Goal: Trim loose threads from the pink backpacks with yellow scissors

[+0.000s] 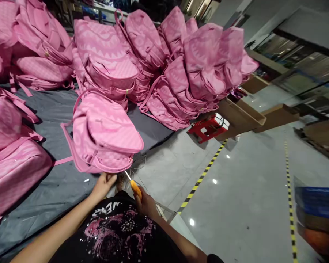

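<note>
A pink patterned backpack [104, 128] lies in front of me at the edge of the grey-covered table, its lower end towards me. My left hand [105, 183] grips that lower edge from beneath, its fingertips partly hidden by the fabric. In my right hand [146, 201] is an orange-handled tool [135, 188] with a thin pale shaft. The shaft points up and left, its tip at the backpack's bottom right corner. Whether the tip touches the fabric, I cannot tell. Loose threads hang near that corner.
Stacks of pink backpacks [104, 54] line the table's far side, and more backpacks [16, 171] lie at left on the grey sheet [57, 109]. A red and white object [208, 128] and cardboard boxes [238, 117] stand on the floor beyond yellow-black tape [203, 177].
</note>
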Motion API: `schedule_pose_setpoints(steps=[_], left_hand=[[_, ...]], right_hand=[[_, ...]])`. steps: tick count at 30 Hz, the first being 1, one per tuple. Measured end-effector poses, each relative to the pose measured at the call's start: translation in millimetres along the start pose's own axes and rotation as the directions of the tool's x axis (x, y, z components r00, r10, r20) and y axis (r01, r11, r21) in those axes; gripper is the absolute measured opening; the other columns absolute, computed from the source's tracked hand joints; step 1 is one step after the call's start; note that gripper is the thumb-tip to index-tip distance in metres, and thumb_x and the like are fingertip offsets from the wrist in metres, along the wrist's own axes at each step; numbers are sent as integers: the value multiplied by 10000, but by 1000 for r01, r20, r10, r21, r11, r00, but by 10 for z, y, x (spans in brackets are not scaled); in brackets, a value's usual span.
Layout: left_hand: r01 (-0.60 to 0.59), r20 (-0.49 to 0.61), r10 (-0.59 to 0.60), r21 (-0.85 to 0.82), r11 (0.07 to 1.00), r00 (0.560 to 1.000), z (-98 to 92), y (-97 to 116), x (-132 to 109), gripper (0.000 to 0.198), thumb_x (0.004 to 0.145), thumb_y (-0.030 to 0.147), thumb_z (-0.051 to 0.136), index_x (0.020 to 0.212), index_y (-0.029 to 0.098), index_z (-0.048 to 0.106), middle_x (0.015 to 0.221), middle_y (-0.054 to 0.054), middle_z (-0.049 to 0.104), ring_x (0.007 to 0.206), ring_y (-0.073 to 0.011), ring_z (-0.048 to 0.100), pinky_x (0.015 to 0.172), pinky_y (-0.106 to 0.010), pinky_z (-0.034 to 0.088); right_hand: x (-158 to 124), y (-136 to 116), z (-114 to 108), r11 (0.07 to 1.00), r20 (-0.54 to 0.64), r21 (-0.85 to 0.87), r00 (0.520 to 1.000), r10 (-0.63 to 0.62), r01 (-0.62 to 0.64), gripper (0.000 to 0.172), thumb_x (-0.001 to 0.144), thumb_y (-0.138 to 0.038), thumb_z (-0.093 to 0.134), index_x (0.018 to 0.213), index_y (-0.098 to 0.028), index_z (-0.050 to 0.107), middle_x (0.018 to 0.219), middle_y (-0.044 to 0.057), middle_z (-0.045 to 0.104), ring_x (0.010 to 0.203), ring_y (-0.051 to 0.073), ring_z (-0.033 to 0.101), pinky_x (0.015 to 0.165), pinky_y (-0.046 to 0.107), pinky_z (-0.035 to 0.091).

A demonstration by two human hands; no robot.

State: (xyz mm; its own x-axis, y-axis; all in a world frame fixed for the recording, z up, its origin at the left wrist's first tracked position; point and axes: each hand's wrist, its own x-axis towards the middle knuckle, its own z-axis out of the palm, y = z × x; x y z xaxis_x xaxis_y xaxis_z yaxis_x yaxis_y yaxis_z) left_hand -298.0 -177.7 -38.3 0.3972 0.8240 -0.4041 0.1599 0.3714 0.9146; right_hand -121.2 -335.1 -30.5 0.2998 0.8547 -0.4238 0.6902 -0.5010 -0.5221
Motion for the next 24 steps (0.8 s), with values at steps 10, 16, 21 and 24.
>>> schedule_pose_setpoints(steps=[10, 16, 21, 24], left_hand=[[-412, 242, 334, 587, 697, 911, -382, 251, 561, 687, 553, 31, 699, 1213, 219, 695, 1468, -143, 526, 1465, -422, 297, 1222, -564, 104], [-285, -232, 475, 556, 781, 849, -433, 1038, 869, 300, 734, 121, 607, 968, 234, 757, 920, -68, 734, 1004, -289, 661, 950, -348, 433], [-366, -80, 627, 752, 548, 775, -385, 1430, 905, 191, 751, 166, 589, 862, 211, 738, 710, -36, 693, 728, -208, 650, 695, -268, 417], [-491, 129, 687, 792, 362, 715, -175, 1367, 836, 160, 744, 193, 560, 808, 211, 706, 656, -20, 676, 631, -181, 624, 602, -264, 399]], right_hand=[[42, 407, 103, 979, 135, -36, 970, 203, -200, 492, 1001, -503, 286, 1201, -202, 620, 924, 111, 745, 864, 283, 706, 657, 299, 438], [-185, 442, -42, 987, -16, 76, 989, 144, -142, 594, 970, -518, 231, 1328, -157, 538, 821, 97, 724, 753, 267, 687, 692, 330, 479], [365, -91, -220, 995, -70, 93, 997, -24, 31, 554, 1000, -492, 212, 1219, -138, 576, 813, 106, 709, 728, 235, 678, 664, 315, 512], [930, -434, -393, 982, -75, -74, 981, -178, 172, 421, 1023, -461, 357, 1232, -180, 592, 970, 91, 704, 830, 209, 682, 739, 344, 549]])
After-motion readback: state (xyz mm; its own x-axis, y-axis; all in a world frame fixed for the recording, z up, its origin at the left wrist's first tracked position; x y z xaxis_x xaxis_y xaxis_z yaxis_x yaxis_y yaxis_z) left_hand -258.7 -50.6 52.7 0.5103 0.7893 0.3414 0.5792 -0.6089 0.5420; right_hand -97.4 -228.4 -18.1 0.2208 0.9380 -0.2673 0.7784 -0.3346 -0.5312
